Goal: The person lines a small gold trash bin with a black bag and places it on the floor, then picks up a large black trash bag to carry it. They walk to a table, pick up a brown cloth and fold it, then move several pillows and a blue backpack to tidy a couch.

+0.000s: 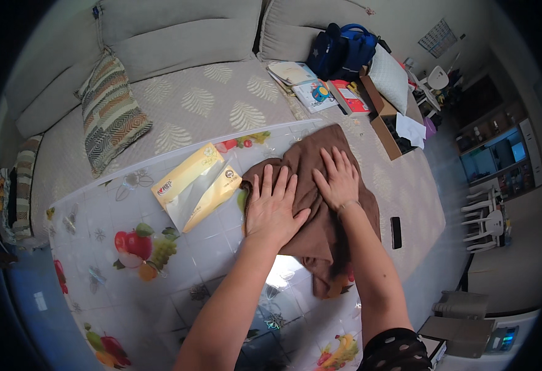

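Note:
A crumpled brown cloth (308,157) lies over the right part of a table with a fruit-printed plastic cover (159,297). My left hand (273,211) presses flat on the cloth's left side, its fingers spread and pointing away from me. My right hand (338,181) also rests palm down on the cloth, farther to the right, with a thin band at the wrist. Folds bunch between the two hands, and one corner of the cloth trails towards me. Just left of my left hand, a yellow and white soft tissue pack (196,185) lies on the cover, touching or nearly touching the cloth.
Behind the table runs a sofa (178,41) with a patterned cushion (111,113). Books (292,73), a tape measure (320,93), a blue backpack (345,51) and an open cardboard box (387,132) sit on its right part. A black phone (396,233) lies right of my right arm.

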The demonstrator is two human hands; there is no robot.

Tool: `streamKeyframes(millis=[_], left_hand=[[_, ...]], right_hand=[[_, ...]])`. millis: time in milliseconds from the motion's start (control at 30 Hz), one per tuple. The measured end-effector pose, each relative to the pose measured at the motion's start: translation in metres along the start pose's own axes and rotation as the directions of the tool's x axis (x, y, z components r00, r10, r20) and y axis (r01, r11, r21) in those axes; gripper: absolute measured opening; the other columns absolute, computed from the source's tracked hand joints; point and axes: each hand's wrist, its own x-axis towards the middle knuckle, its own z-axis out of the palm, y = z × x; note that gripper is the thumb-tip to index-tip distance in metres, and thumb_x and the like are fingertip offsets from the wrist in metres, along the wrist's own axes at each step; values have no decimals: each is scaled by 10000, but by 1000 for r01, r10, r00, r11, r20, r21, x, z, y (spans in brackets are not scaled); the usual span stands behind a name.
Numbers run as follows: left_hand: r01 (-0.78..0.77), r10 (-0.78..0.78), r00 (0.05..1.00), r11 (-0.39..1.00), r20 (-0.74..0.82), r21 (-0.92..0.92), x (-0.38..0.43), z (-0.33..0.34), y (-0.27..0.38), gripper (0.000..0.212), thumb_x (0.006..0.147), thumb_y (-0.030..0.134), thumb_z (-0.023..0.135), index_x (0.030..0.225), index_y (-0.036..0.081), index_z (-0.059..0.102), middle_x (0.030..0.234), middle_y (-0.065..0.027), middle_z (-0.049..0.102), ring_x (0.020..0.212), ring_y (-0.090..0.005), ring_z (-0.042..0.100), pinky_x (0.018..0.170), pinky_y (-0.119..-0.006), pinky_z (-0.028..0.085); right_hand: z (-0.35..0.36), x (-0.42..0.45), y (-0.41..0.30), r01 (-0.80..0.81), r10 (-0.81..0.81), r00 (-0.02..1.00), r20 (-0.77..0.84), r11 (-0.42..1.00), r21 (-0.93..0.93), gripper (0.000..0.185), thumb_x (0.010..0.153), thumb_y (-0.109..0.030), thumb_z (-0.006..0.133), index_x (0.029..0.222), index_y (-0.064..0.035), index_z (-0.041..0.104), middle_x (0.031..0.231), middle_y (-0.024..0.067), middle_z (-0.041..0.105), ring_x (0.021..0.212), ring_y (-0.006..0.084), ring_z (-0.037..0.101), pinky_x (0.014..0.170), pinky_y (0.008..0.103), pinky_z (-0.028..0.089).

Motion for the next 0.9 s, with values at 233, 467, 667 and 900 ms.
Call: streamKeyframes(millis=[233, 467, 667, 900], left_hand=[[-163, 167, 983, 985, 82, -52, -32, -3, 31, 769, 834, 598, 533, 1430, 126, 412, 1519, -98, 304, 1430, -344, 174, 1161, -517, 116], [-272, 279, 944, 960, 175, -64, -103, -5, 91, 793, 819, 628, 527, 1427, 131, 416, 1519, -106, 297, 1428, -352, 169, 1152, -533, 118], [-412, 426, 868, 905, 256, -109, -201, -9, 159, 811, 800, 639, 548, 1427, 145, 409, 1510, -108, 307, 1417, -354, 186, 1140, -557, 133], [-498, 507, 764, 857, 400, -135, -329, -37, 187, 822, 789, 635, 567, 1438, 161, 394, 1516, -94, 305, 1417, -350, 195, 1134, -560, 138]], right_hand=[[-34, -108, 37, -122, 123, 992, 22, 992, -23, 640, 901, -460, 500, 1446, -156, 357, 1510, 111, 322, 1391, 305, 286, 1079, 505, 269], [-67, -239, 57, -221, 223, 974, 35, 975, -35, 680, 886, -434, 532, 1443, -91, 345, 1504, 124, 323, 1399, 320, 262, 1108, 499, 218], [-113, -380, 63, -385, 388, 920, 65, 922, -45, 707, 866, -445, 551, 1434, -74, 351, 1501, 135, 324, 1398, 329, 257, 1114, 503, 199], [-136, -524, 14, -455, 455, 887, 81, 890, -21, 702, 860, -441, 548, 1404, -29, 385, 1480, 162, 346, 1392, 353, 257, 1114, 526, 179]])
